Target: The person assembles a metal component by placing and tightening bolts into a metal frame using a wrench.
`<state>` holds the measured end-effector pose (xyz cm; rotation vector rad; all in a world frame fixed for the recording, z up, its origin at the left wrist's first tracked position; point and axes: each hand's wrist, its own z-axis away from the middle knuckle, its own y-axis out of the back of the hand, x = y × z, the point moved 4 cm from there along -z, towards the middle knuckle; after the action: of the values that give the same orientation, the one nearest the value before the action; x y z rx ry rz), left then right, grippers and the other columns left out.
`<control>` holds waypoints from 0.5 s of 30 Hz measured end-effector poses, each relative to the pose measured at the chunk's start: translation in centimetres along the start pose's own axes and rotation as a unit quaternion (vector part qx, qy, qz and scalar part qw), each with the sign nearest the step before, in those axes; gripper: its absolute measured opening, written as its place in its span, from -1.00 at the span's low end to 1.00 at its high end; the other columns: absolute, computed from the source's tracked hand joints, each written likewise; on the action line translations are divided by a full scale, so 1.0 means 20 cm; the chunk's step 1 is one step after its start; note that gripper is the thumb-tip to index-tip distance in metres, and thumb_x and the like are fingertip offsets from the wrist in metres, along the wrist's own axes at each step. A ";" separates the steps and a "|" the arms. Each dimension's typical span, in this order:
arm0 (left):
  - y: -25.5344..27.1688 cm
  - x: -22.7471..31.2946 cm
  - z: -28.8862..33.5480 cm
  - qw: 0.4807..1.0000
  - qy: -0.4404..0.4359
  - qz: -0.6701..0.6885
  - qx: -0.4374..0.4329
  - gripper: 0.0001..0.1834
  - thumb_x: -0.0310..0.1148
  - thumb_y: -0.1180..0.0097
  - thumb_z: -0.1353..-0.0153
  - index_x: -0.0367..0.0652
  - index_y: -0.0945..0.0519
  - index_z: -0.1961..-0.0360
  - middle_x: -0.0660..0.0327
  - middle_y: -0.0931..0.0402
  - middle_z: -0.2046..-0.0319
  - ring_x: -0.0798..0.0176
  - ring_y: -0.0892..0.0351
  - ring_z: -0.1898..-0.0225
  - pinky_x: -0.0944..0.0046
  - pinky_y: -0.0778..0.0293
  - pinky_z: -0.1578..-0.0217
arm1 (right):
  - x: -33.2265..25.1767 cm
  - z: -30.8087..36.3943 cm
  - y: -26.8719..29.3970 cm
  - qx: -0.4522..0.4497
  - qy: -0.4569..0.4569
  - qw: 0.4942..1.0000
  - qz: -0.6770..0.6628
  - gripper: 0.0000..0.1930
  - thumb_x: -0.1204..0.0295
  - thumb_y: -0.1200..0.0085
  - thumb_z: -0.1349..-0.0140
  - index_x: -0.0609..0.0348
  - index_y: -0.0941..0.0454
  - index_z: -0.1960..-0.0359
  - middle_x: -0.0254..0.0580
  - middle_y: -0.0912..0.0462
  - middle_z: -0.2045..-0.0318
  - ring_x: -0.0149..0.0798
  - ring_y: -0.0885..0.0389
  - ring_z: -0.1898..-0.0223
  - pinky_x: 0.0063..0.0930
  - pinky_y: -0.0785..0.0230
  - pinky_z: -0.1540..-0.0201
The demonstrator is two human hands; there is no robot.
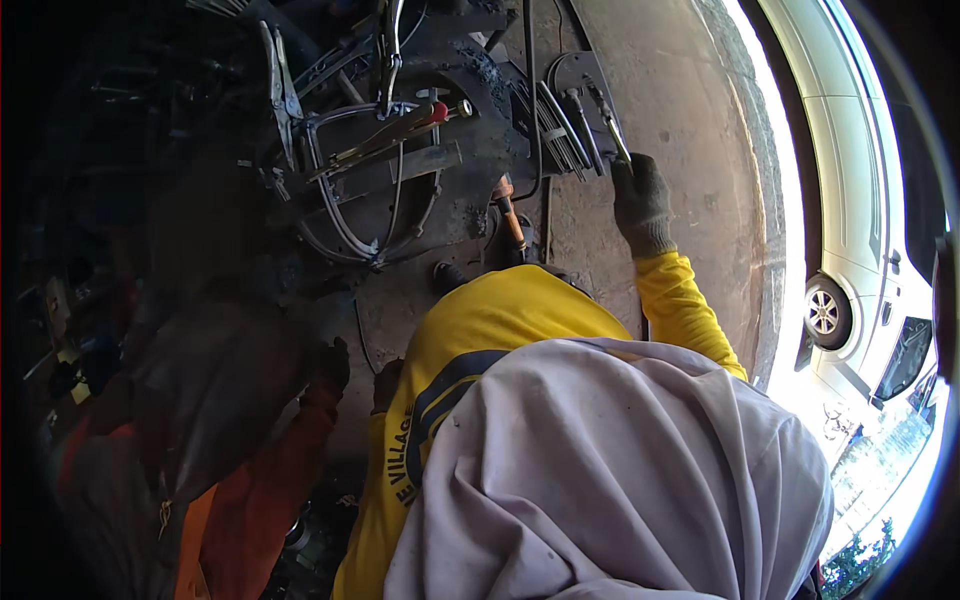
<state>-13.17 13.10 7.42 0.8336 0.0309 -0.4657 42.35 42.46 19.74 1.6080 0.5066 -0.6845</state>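
At far left, in shadow, one co-worker (250, 500) in a dark jacket with red-orange sleeves shows one dark hand (335, 365). Above, two pairs of locking pliers, one at the left (281, 95) and one farther right (391, 50), stand around one curved metal frame (343, 228). The person's left hand (387, 380) is a dark shape beside their yellow shirt (520, 305); I cannot tell whether it is spread, closed or holding anything. One red-tipped tool (400, 128) lies across the frame. Next come one orange handle (513, 222) and one bundle of thin rods (560, 135). The right hand (645, 205), in one grey glove, is closed around the lower end of one silver metal tool (615, 128), just beside the rods. One pale van (850, 160) at far right shows one wheel (824, 312).
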 end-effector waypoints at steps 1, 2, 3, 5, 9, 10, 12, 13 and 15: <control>-0.01 -0.02 0.01 1.000 0.001 -0.002 -0.005 -0.60 -0.37 -0.01 -0.31 -0.31 -0.55 -0.12 -0.06 -0.69 0.23 -0.11 -0.63 0.08 0.00 -0.53 0.07 | 0.05 0.01 0.03 0.021 -0.038 0.999 0.011 -0.66 0.14 -0.06 -0.40 0.18 -0.56 0.09 0.25 -0.67 0.25 0.31 -0.63 0.15 0.04 -0.45 0.15; -0.03 -0.04 0.02 1.000 0.003 0.001 -0.014 -0.60 -0.37 -0.01 -0.31 -0.30 -0.55 -0.12 -0.06 -0.69 0.22 -0.11 -0.63 0.07 0.00 -0.53 0.07 | 0.11 0.01 0.05 0.040 -0.074 0.996 0.022 -0.66 0.14 -0.05 -0.41 0.18 -0.56 0.08 0.24 -0.67 0.24 0.30 -0.64 0.14 0.03 -0.45 0.15; -0.05 -0.02 0.04 1.000 0.005 0.010 -0.021 -0.60 -0.36 -0.01 -0.31 -0.30 -0.55 -0.12 -0.06 -0.69 0.22 -0.12 -0.63 0.07 0.00 -0.53 0.06 | 0.17 -0.02 0.04 0.043 -0.081 0.995 0.037 -0.65 0.13 -0.01 -0.42 0.18 -0.56 0.05 0.25 -0.67 0.20 0.30 -0.64 0.11 0.04 -0.45 0.10; -0.08 0.06 0.02 0.998 0.010 0.056 -0.020 -0.60 -0.34 -0.02 -0.31 -0.29 -0.56 -0.11 -0.05 -0.69 0.21 -0.12 -0.63 0.06 0.00 -0.52 0.05 | 0.29 -0.09 0.00 0.041 -0.101 0.992 0.062 -0.63 0.13 0.02 -0.42 0.18 -0.56 0.03 0.26 -0.67 0.18 0.30 -0.63 0.08 0.06 -0.45 0.06; -0.13 0.33 0.04 0.970 0.068 0.231 -0.016 -0.60 -0.31 -0.02 -0.31 -0.27 -0.57 -0.11 -0.05 -0.69 0.20 -0.13 -0.63 0.05 0.00 -0.52 0.04 | 0.60 -0.37 -0.23 0.003 -0.132 0.981 0.140 -0.58 0.10 0.08 -0.42 0.19 -0.54 -0.03 0.27 -0.66 0.08 0.28 -0.62 0.00 0.11 -0.43 -0.07; -0.13 0.38 0.06 0.956 0.091 0.279 -0.015 -0.60 -0.30 -0.02 -0.31 -0.27 -0.57 -0.11 -0.05 -0.69 0.20 -0.13 -0.63 0.05 0.00 -0.52 0.04 | 0.66 -0.45 -0.30 -0.001 -0.131 0.982 0.135 -0.58 0.10 0.08 -0.42 0.19 -0.54 -0.03 0.27 -0.66 0.08 0.28 -0.62 0.00 0.11 -0.43 -0.07; -0.12 0.51 0.11 0.907 0.151 0.392 -0.015 -0.60 -0.29 -0.03 -0.31 -0.26 -0.57 -0.10 -0.05 -0.69 0.19 -0.13 -0.63 0.04 -0.01 -0.52 0.03 | 0.78 -0.59 -0.46 -0.048 -0.187 0.970 0.146 -0.60 0.12 0.07 -0.41 0.14 -0.55 -0.06 0.28 -0.65 0.03 0.28 -0.60 -0.04 0.12 -0.42 -0.07; -0.12 0.56 0.15 0.887 0.173 0.428 -0.019 -0.59 -0.28 -0.03 -0.31 -0.26 -0.58 -0.10 -0.05 -0.69 0.19 -0.13 -0.63 0.04 -0.01 -0.52 0.02 | 0.77 -0.64 -0.52 -0.056 -0.185 0.971 0.141 -0.60 0.12 0.07 -0.41 0.14 -0.55 -0.06 0.28 -0.65 0.03 0.28 -0.60 -0.04 0.12 -0.42 -0.07; -0.10 0.63 0.19 0.856 0.202 0.475 -0.027 -0.59 -0.26 -0.03 -0.31 -0.25 -0.58 -0.10 -0.04 -0.69 0.18 -0.14 -0.63 0.03 -0.01 -0.51 0.02 | 0.79 -0.70 -0.63 -0.129 -0.243 0.950 0.147 -0.53 0.04 0.12 -0.42 0.13 -0.49 -0.12 0.26 -0.63 -0.07 0.23 -0.60 -0.13 0.04 -0.40 -0.18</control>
<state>-3.29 4.34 5.93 0.7769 0.0154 0.6496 47.45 57.27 0.70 1.1788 -0.0098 -0.7231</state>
